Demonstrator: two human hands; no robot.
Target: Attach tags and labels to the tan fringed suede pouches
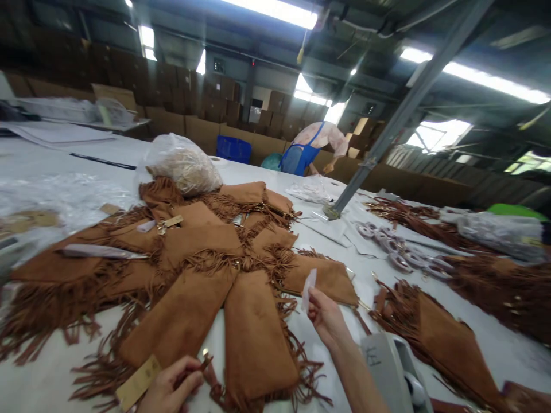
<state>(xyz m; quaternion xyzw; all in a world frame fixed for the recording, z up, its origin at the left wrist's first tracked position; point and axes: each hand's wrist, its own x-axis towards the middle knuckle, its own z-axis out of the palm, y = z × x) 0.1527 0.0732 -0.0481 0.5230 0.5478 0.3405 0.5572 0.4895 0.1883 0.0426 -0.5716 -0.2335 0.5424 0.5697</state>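
Note:
My left hand [174, 385] is closed at the bottom, its fingers pinching a brown strap end with gold metal hardware [205, 359]. A tan card tag [138, 383] lies against the back of that hand. Between the thumb and fingers of my right hand [326, 314] is a small translucent white slip [309, 289], held upright over the bags. Brown suede fringed bags [258, 332] fan out in a pile around both hands. A long white wrapped strip [103, 251] rests on the pile's left side.
A grey tape dispenser [394, 367] stands right of my right forearm. Farther right are another fringed bag [447, 332] and several tape rolls [400, 249]. A metal post [400, 120] rises from the table. Behind it, a person in a blue apron [301, 155] bends over.

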